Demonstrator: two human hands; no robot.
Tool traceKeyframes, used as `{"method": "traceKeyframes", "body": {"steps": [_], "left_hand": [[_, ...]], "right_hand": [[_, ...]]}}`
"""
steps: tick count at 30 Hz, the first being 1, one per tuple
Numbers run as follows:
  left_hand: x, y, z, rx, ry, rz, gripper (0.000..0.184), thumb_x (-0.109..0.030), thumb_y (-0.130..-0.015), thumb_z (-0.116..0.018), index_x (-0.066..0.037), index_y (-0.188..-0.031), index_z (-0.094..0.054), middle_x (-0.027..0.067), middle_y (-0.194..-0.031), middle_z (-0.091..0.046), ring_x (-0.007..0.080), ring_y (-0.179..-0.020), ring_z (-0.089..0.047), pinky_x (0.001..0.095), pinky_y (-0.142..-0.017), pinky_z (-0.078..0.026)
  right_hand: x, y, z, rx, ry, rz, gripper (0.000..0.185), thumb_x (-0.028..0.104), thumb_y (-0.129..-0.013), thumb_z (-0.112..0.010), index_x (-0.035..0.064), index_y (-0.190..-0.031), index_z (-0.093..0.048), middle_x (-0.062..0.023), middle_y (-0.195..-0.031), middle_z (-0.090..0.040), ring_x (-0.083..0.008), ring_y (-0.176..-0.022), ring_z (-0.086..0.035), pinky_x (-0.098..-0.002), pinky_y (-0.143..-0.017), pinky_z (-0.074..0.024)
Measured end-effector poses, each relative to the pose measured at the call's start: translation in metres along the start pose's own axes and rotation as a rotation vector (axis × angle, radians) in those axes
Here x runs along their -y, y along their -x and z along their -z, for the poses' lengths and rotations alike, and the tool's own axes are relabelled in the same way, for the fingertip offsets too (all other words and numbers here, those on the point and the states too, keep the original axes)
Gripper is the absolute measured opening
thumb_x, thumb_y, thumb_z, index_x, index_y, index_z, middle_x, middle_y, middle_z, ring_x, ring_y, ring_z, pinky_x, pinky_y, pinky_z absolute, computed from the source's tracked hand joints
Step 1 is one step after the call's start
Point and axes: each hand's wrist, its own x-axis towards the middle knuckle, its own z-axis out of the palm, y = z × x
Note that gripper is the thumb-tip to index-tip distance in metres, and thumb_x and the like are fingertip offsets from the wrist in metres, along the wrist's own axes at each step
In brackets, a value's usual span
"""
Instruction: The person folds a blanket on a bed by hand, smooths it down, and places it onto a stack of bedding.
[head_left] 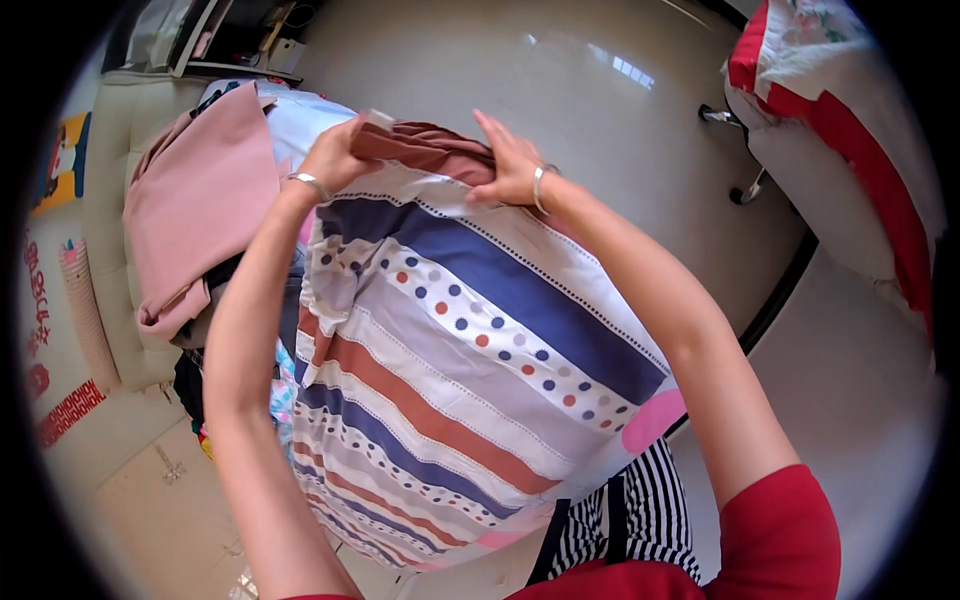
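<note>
A large striped cloth (440, 330), printed in white, navy, grey and rust with rows of dots, spreads out below my arms. It looks like bed linen, but its exact kind is unclear. At its far left corner my left hand (335, 160) grips the edge, fingers closed on a gathered rust-brown part (430, 145). My right hand (515, 168) is at the other end of that brown gather, thumb and fingers apart and touching the cloth. A small white tag shows beside my left fingers. Each wrist wears a silver bracelet.
A folded pink cloth (215, 180) lies on a pile of clothes at left, against a cream padded panel (105, 230). A wheeled chair (750, 185) and red-and-white fabric (850, 130) are at right. A shelf (245, 70) stands at the back left, beside shiny floor (560, 70).
</note>
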Motion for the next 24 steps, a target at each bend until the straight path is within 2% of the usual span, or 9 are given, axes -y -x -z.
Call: {"method": "traceKeyframes", "body": {"steps": [1, 3, 5, 10, 13, 17, 19, 22, 24], "left_hand": [[-0.011, 0.009, 0.013, 0.002, -0.015, -0.051, 0.05, -0.008, -0.067, -0.076, -0.003, -0.113, -0.058, 0.0126, -0.097, -0.067, 0.0226, -0.09, -0.064, 0.0316, -0.082, -0.049], [-0.005, 0.021, 0.027, -0.026, -0.015, -0.034, 0.048, -0.008, -0.067, -0.077, -0.002, -0.111, -0.058, 0.0114, -0.099, -0.067, 0.0209, -0.091, -0.064, 0.0314, -0.081, -0.049], [0.0, 0.024, 0.036, -0.01, -0.001, 0.018, 0.048, -0.009, -0.068, -0.078, -0.004, -0.111, -0.059, 0.0095, -0.098, -0.068, 0.0185, -0.09, -0.063, 0.0307, -0.081, -0.049], [0.008, 0.02, 0.05, 0.048, -0.001, -0.052, 0.028, -0.004, -0.074, -0.072, -0.005, -0.102, -0.069, 0.0043, -0.096, -0.068, 0.0126, -0.088, -0.061, 0.0265, -0.079, -0.048], [0.02, 0.016, 0.048, 0.038, 0.065, 0.017, 0.027, -0.003, -0.074, -0.071, -0.004, -0.101, -0.069, 0.0033, -0.097, -0.069, 0.012, -0.087, -0.061, 0.0264, -0.079, -0.048], [0.03, 0.006, 0.041, -0.022, 0.035, 0.117, 0.03, -0.005, -0.072, -0.071, -0.002, -0.102, -0.066, 0.0049, -0.095, -0.069, 0.0128, -0.085, -0.063, 0.0272, -0.078, -0.049], [0.021, 0.001, 0.033, -0.072, -0.06, 0.072, 0.033, -0.006, -0.071, -0.071, -0.002, -0.103, -0.063, 0.0063, -0.092, -0.069, 0.0144, -0.084, -0.063, 0.028, -0.077, -0.049], [0.005, -0.004, 0.028, -0.1, -0.176, 0.02, 0.035, -0.006, -0.067, -0.069, -0.005, -0.102, -0.062, 0.0105, -0.089, -0.068, 0.0227, -0.082, -0.064, 0.032, -0.076, -0.049], [0.028, -0.012, 0.031, -0.075, -0.178, -0.007, 0.038, -0.012, -0.065, -0.071, -0.007, -0.102, -0.062, 0.0133, -0.088, -0.067, 0.0272, -0.08, -0.063, 0.0346, -0.074, -0.048]], "right_hand": [[-0.004, -0.012, 0.0, -0.005, -0.005, -0.021, 0.116, 0.046, -0.057, -0.083, 0.0097, -0.146, -0.019, -0.0194, -0.147, -0.029, -0.0343, -0.137, -0.027, -0.0451, -0.11, -0.0256], [-0.021, -0.012, -0.001, 0.443, -0.54, 0.007, 0.1, 0.045, -0.062, -0.081, 0.0076, -0.141, -0.032, -0.0164, -0.137, -0.045, -0.0283, -0.125, -0.043, -0.037, -0.102, -0.0368], [-0.02, 0.009, 0.031, 0.721, -0.34, -0.179, 0.079, 0.042, -0.064, -0.081, 0.0059, -0.128, -0.052, -0.0135, -0.112, -0.063, -0.0248, -0.104, -0.059, -0.0349, -0.092, -0.0454], [-0.083, 0.092, 0.084, 1.038, -0.241, -0.549, 0.077, 0.046, -0.062, -0.082, 0.0007, -0.119, -0.057, -0.0131, -0.113, -0.062, -0.0223, -0.104, -0.059, -0.0329, -0.089, -0.0467], [-0.101, 0.175, 0.11, 0.986, -0.507, -0.664, 0.078, 0.046, -0.062, -0.082, 0.0001, -0.119, -0.056, -0.0108, -0.112, -0.062, -0.0219, -0.105, -0.058, -0.0319, -0.089, -0.0463], [-0.101, 0.241, 0.139, 1.001, -0.552, -0.801, 0.087, 0.043, -0.062, -0.084, 0.0022, -0.13, -0.048, -0.0133, -0.123, -0.057, -0.0234, -0.107, -0.058, -0.0347, -0.092, -0.0478], [-0.089, 0.269, 0.139, 0.824, -0.85, -0.725, 0.082, 0.035, -0.063, -0.084, 0.0038, -0.13, -0.048, -0.0108, -0.122, -0.058, -0.0206, -0.105, -0.058, -0.0333, -0.091, -0.048], [-0.033, 0.274, 0.148, 0.613, -0.666, -0.864, 0.075, 0.027, -0.064, -0.083, 0.004, -0.128, -0.05, -0.0082, -0.117, -0.059, -0.0178, -0.102, -0.058, -0.0318, -0.089, -0.0478], [-0.068, 0.297, 0.115, 0.399, -0.611, -0.635, 0.06, 0.02, -0.063, -0.075, 0.0017, -0.118, -0.057, -0.0071, -0.105, -0.064, -0.0157, -0.093, -0.06, -0.0308, -0.084, -0.0489]]}}
